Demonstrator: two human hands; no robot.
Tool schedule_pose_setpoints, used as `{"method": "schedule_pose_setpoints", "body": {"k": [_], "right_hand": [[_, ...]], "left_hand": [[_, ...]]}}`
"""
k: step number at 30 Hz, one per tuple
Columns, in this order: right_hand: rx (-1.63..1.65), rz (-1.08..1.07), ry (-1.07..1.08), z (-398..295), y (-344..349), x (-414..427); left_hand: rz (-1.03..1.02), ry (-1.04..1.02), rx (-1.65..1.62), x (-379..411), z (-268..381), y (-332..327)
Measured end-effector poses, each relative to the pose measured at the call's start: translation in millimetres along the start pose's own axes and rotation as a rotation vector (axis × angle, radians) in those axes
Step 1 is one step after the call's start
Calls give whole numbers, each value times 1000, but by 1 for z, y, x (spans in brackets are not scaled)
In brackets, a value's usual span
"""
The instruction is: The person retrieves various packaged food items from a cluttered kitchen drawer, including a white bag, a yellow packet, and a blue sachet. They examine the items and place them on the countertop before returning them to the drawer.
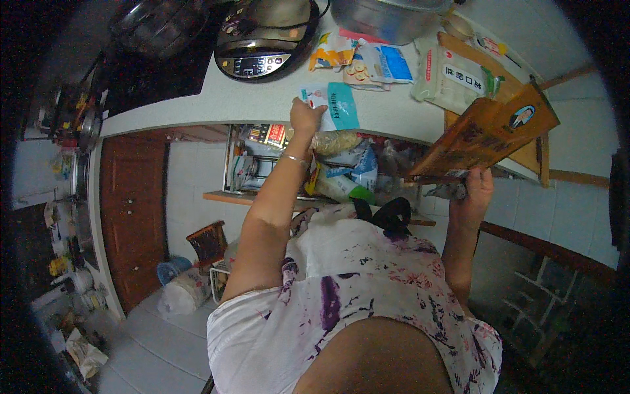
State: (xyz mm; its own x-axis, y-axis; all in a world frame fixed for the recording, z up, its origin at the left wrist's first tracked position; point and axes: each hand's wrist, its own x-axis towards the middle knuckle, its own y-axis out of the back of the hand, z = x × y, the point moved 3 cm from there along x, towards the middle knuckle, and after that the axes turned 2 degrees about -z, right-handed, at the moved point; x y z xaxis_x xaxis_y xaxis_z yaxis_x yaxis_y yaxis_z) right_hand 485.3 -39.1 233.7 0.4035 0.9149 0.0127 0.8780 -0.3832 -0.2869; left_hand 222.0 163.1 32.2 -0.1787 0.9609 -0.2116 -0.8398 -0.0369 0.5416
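Observation:
At the counter's front edge, my left hand (pixel 306 118) pinches a white and teal printed packet (pixel 343 106) that lies flat on the countertop. Over on the right, my right hand (pixel 478 187) grips the lower edge of a large orange-brown printed package (pixel 492 130), held tilted above the counter's corner. A crumpled grey plastic piece (pixel 445 191) hangs beside that hand; whether it is gripped too cannot be told. Below the counter, in front of my body, a pulled-out drawer (pixel 224 197) holds several food packets and bags, partly hidden by my left forearm.
An orange and white packet (pixel 330 51), a blue and white packet (pixel 392 63) and a pale green bag (pixel 445 79) lie farther back. Behind them stand an electric griddle (pixel 256 66) and a large metal pot (pixel 389 19). A wooden board (pixel 529 152) lies under the brown package.

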Motion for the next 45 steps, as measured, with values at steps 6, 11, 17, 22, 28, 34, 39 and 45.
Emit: {"method": "schedule_pose_setpoints", "body": {"k": [6, 11, 17, 22, 28, 34, 39, 45], "right_hand": [[18, 9, 25, 8, 8, 2], [-47, -12, 48, 12, 1, 6], [-38, -57, 3, 2, -22, 6], [-63, -34, 82, 4, -23, 7], [-10, -83, 65, -2, -33, 2], [21, -81, 64, -5, -37, 0], [-7, -67, 58, -3, -32, 0], [-12, -88, 62, -2, -30, -2]], "left_hand": [[-229, 134, -971, -23, -13, 19], [-261, 172, -1137, -34, -36, 32], [-277, 124, -1339, -56, -4, 49], [-281, 43, -1468, -65, 15, 53], [-307, 141, -1494, -61, 8, 50], [-289, 54, -1420, -68, 14, 52], [-282, 61, -1415, -69, 15, 52], [-242, 64, -1396, -69, 16, 49]]}}
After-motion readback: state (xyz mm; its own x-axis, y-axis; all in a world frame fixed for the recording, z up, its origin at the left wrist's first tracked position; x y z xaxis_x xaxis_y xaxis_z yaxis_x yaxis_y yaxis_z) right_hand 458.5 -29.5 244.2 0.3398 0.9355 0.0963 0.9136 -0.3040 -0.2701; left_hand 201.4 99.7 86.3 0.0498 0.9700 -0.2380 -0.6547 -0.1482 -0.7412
